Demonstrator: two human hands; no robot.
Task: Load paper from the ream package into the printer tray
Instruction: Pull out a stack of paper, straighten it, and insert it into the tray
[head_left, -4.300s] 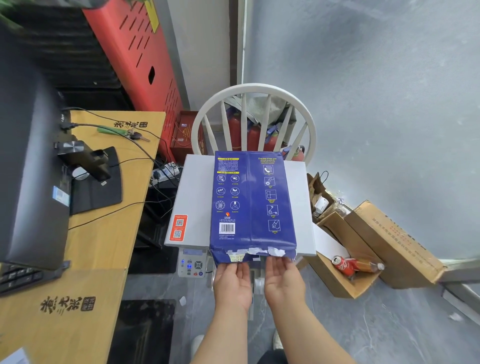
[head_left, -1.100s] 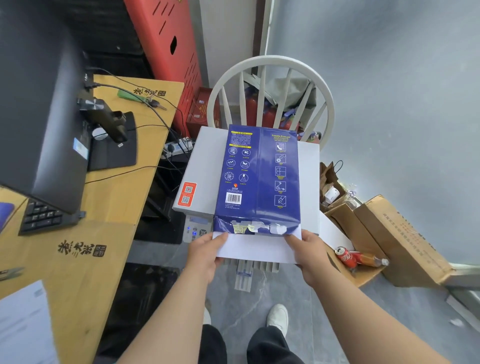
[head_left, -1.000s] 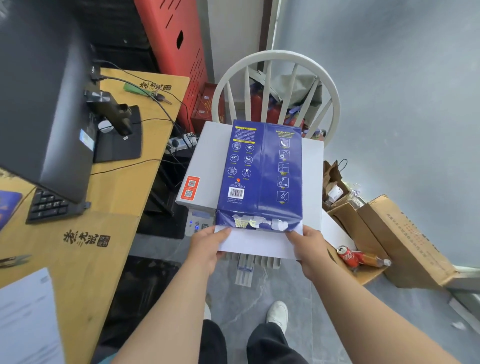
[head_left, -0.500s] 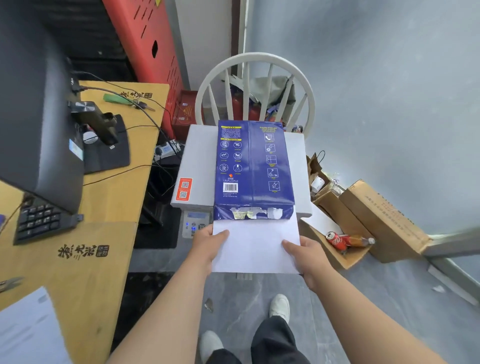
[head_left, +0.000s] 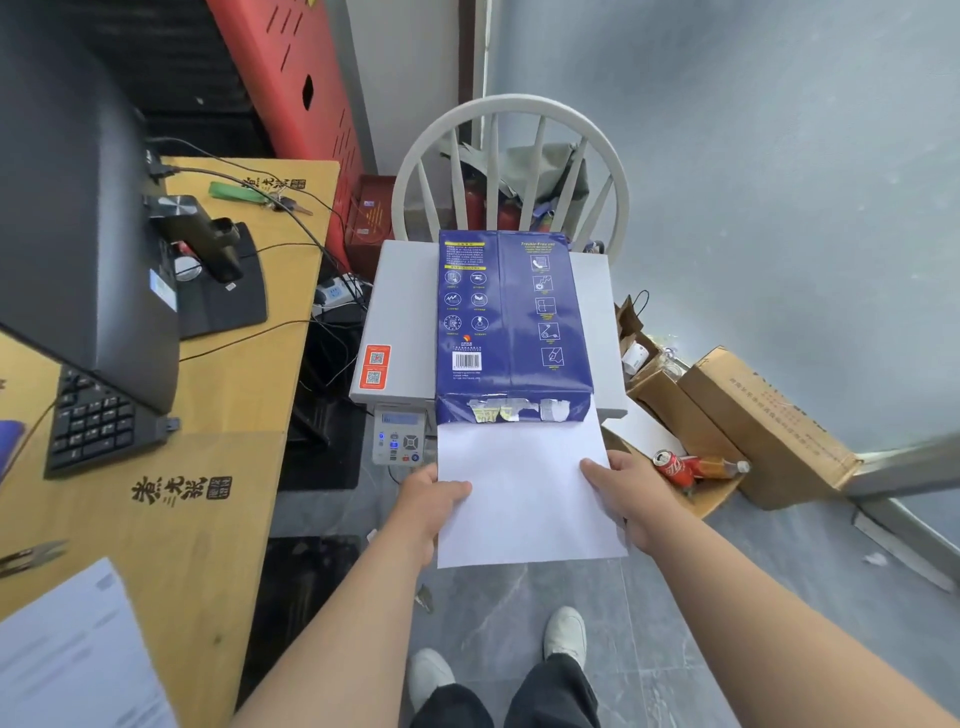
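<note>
A dark blue ream package (head_left: 511, 322) lies flat on top of the grey-white printer (head_left: 400, 322), its torn end facing me. A stack of white paper (head_left: 524, 493) sticks well out of that torn end, over the floor. My left hand (head_left: 428, 501) grips the stack's left edge and my right hand (head_left: 626, 491) grips its right edge, thumbs on top. The printer's control panel (head_left: 397, 434) shows below its front left corner. The printer tray is hidden behind the paper.
The printer stands on a white chair (head_left: 511, 156). A wooden desk (head_left: 223, 415) with a monitor (head_left: 78, 208), keyboard (head_left: 98, 421) and cables is at left. Cardboard boxes (head_left: 753, 421) and a soda can (head_left: 670, 462) lie on the floor at right. My shoes are below.
Both hands went from the package's torn end to the paper's side edges and have drawn the white stack steadily farther out toward me. The package stays on the printer.
</note>
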